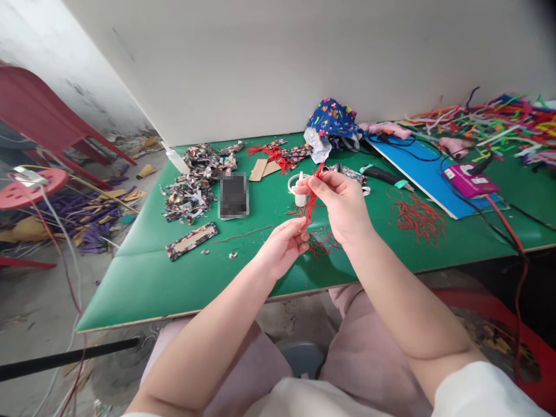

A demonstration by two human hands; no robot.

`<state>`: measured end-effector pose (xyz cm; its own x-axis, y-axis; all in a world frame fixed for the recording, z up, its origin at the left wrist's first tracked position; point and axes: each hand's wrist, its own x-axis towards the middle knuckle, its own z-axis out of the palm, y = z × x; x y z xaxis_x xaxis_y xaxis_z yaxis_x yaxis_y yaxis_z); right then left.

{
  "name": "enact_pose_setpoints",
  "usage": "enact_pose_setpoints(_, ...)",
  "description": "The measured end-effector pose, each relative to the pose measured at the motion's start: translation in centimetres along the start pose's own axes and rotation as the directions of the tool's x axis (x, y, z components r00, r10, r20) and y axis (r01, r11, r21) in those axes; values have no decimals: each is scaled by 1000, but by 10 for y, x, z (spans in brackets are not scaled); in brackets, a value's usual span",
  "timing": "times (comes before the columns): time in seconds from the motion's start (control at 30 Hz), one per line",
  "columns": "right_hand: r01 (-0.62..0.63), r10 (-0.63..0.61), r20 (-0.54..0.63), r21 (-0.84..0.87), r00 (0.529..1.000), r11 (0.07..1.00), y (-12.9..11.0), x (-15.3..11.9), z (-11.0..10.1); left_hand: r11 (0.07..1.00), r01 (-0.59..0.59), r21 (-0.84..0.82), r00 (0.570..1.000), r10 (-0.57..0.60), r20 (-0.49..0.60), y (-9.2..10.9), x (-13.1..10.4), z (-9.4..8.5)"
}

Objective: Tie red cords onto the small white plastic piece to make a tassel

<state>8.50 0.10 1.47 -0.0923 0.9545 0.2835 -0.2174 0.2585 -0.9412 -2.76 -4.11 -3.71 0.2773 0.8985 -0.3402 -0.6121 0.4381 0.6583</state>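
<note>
A small bunch of red string point(311, 204) hangs between my two hands above the table. My right hand point(340, 200) pinches its upper end between thumb and fingers. Lower down, my left hand point(286, 243) has its fingers closed on the bottom of the same bunch. Behind the hands stands a small white bottle point(299, 199), partly hidden, next to a white ring-shaped roll point(292, 184). Loose red strings point(321, 242) lie on the table below the hands. A patterned fabric strip with cardboard point(191, 241) lies to the left.
On the green table point(143, 278) are a phone-like dark slab point(233, 197), fabric scraps point(186, 197), a white nozzle bottle point(176, 160), a utility knife point(384, 175), a tangle of red string point(419, 220), a blue board point(417, 174), a purple box with cables point(471, 180) and colourful strips point(490, 124).
</note>
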Motion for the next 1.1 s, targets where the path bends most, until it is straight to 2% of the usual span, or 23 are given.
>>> enact_pose_setpoints(0.43, 25, -25, -31, 18, 999, 1000, -2, 2, -5, 998, 23, 52, 1000, -23, 8, -3, -2, 1)
enact_pose_setpoints(0.83, 69, -67, -56, 34, 996, 997, -4, 5, -8, 992, -18, 126, 1000, 18, 6, -6, -1, 1)
enact_pose_setpoints(1.0, 68, -68, -47, 8, 997, 998, -3, 5, -8, 985, 5, 170, 1000, -8, 21, -7, -3, -1)
enact_pose_setpoints(1.1, 84, -83, -42, 20, 996, 996, -2, 4, -7, 991, 25, 131, 999, -30, 36, -6, -3, 1)
